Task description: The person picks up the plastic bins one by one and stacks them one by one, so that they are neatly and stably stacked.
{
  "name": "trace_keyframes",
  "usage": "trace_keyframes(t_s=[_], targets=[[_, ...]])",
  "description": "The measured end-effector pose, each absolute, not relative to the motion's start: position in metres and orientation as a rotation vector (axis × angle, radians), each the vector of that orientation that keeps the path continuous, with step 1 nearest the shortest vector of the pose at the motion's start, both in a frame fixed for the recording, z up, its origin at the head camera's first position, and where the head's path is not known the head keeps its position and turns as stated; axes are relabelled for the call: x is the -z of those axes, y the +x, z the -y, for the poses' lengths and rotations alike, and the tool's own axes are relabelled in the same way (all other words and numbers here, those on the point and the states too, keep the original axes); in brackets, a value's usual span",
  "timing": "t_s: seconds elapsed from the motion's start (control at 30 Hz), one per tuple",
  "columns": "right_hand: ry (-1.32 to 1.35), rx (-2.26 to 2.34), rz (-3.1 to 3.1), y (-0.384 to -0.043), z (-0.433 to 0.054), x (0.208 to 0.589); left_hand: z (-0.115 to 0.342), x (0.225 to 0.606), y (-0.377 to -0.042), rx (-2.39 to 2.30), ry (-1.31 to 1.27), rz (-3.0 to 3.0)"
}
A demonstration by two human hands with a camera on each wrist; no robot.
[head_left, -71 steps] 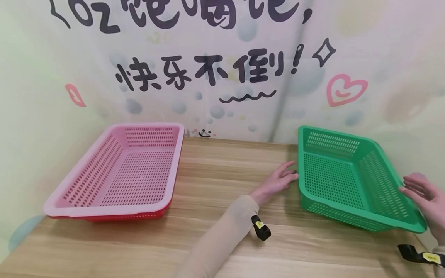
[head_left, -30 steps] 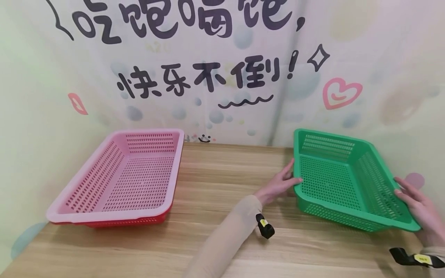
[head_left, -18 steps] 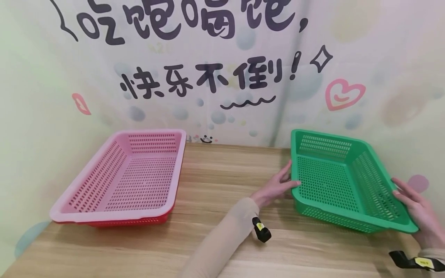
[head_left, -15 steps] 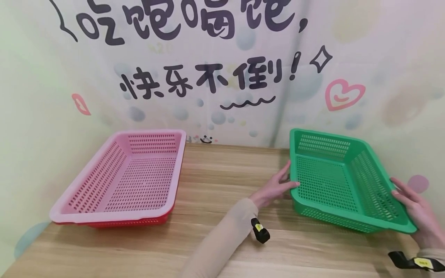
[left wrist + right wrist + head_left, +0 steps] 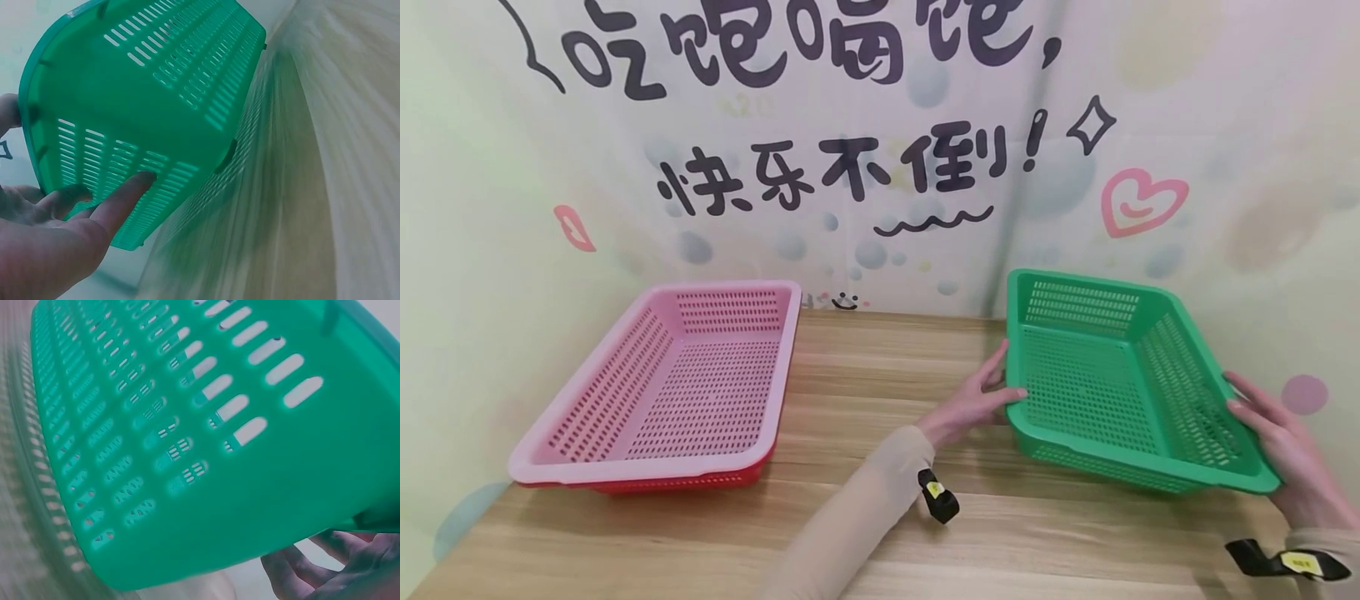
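Note:
A green plastic basket [image 5: 1093, 392] with slotted walls sits at the right of the head view, with no contents seen inside. My left hand [image 5: 967, 406] grips its left rim near the front corner, thumb over the edge. In the left wrist view, that hand's fingertips [image 5: 140, 181] press the slotted outer wall. On the opposite side, my right hand [image 5: 1285, 442] holds the right rim, thumb on top; its fingers [image 5: 300, 572] show below the rim in the right wrist view. Whether the basket's base touches the table cannot be told.
A pink basket [image 5: 715, 392] stands nested in a red basket [image 5: 730, 477] on the left of the wood-grain table [image 5: 880, 467]. Behind the table hangs a printed wall cloth [image 5: 835, 250] with dark lettering. Black straps with yellow labels circle both wrists.
My hands first hovered beside the green basket, then took hold of its two side rims. The basket has since shifted left with both hands. The pink and red baskets stay put.

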State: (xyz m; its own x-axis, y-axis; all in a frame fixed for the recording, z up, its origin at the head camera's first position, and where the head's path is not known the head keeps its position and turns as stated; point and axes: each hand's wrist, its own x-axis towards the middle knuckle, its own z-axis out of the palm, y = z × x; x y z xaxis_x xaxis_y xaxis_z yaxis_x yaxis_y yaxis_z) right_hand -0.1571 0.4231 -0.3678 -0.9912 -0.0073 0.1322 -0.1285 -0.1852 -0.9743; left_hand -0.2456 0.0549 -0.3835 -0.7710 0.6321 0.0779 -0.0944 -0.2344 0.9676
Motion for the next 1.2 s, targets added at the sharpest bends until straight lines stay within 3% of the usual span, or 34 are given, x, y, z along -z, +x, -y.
trace_keyframes(t_s=[0.43,0.77,1.2], targets=[[0.333,-2.549,1.889,-0.165,-0.401,0.353,-0.023,0.373,-0.247,-2.07,0.592,-1.562],[0.302,-2.509,1.916,-0.168,-0.386,0.346,-0.003,0.344,-0.249,-1.999,0.631,-1.685],[0.453,-2.573,1.773,-0.169,-0.368,0.33,0.014,0.306,-0.247,-2.0,0.642,-1.731]])
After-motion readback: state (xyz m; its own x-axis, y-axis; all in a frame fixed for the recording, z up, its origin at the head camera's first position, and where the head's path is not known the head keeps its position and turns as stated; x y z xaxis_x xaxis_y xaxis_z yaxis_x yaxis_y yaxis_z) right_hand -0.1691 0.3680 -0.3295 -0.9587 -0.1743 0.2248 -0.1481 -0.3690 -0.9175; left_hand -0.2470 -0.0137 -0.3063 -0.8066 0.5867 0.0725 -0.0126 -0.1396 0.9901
